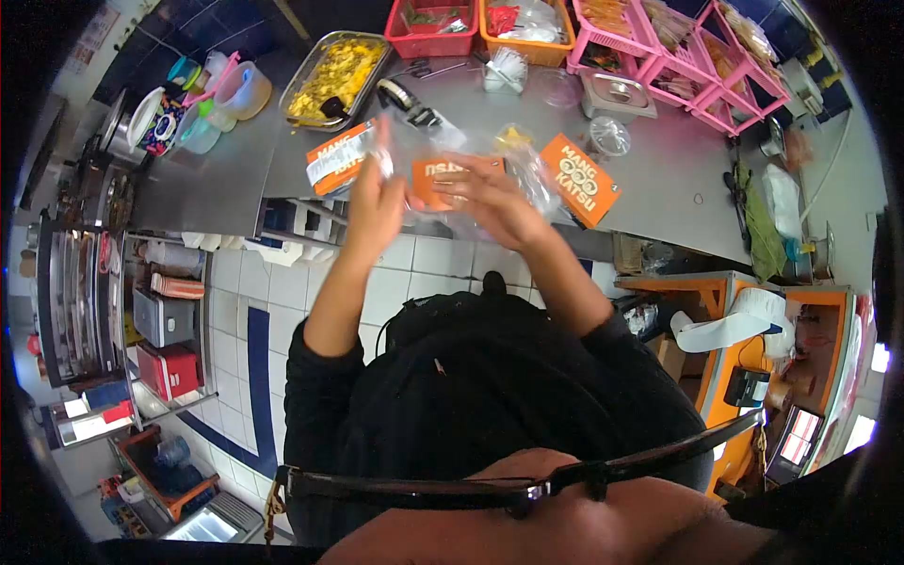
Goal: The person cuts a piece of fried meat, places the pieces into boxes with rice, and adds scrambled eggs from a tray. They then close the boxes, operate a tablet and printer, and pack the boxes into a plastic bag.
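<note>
A clear plastic bag lies around an orange box (431,183) at the counter's front edge, its printed side upside down to me. My right hand (494,200) rests over this box and the plastic, fingers spread. My left hand (379,193) is at the box's left side, fingers pointing away from me; its fingertips are blurred and its hold on the plastic is unclear. Another orange box (341,160) with a white label sits left of my left hand. A third orange box (579,181) lies to the right of my right hand.
On the steel counter (673,169) stand a tray of yellow food (341,80), a tape dispenser (407,99), a red basket (431,42), an orange basket (527,49), a lidded steel container (617,94) and pink baskets (673,80). Plastic tubs (243,91) are at the left.
</note>
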Motion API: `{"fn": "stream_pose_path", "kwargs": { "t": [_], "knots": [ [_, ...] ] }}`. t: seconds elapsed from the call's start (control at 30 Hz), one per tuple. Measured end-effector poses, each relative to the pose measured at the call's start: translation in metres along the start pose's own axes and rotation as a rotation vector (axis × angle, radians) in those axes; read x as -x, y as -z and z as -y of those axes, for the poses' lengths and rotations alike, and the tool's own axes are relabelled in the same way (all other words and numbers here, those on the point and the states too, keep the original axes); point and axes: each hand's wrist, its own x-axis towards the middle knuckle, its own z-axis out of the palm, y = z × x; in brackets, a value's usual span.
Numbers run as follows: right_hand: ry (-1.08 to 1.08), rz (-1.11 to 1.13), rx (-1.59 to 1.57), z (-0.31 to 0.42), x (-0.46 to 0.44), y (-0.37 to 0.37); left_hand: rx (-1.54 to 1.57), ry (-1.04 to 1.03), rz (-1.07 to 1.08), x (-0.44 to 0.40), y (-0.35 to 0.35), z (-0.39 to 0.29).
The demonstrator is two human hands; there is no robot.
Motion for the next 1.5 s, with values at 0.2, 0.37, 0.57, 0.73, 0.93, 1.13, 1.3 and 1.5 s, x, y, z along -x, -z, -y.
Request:
{"fn": "stream_pose_path", "kwargs": {
  "t": [0.2,0.37,0.57,0.73,0.93,1.13,1.3,1.5],
  "knots": [
    [0.140,-0.517,1.756,0.069,0.024,0.130,0.056,0.190,-0.063,-0.043,0.004,-0.001],
    [-0.406,-0.571,2.322,0.061,0.019,0.163,0.017,0.231,-0.087,-0.033,0.015,-0.004],
    [0.300,-0.467,1.322,0.109,0.021,0.137,0.068,0.238,-0.040,-0.024,0.007,-0.016],
    [0.021,-0.267,0.110,0.160,-0.008,0.021,0.168,0.272,0.058,-0.022,0.001,-0.016],
    [0.500,-0.129,1.400,0.056,-0.065,-0.003,0.299,0.169,0.023,-0.023,0.011,-0.003],
    [0.319,0.337,2.223,0.002,-0.069,0.038,0.325,0.208,-0.077,-0.026,0.034,0.045],
    [0.169,0.492,2.270,0.000,-0.080,0.046,0.354,0.197,-0.044,-0.033,0.047,0.041],
    [0.047,0.249,2.266,-0.002,-0.094,0.036,0.405,0.117,0.119,-0.040,0.060,0.035]
  ]
}}
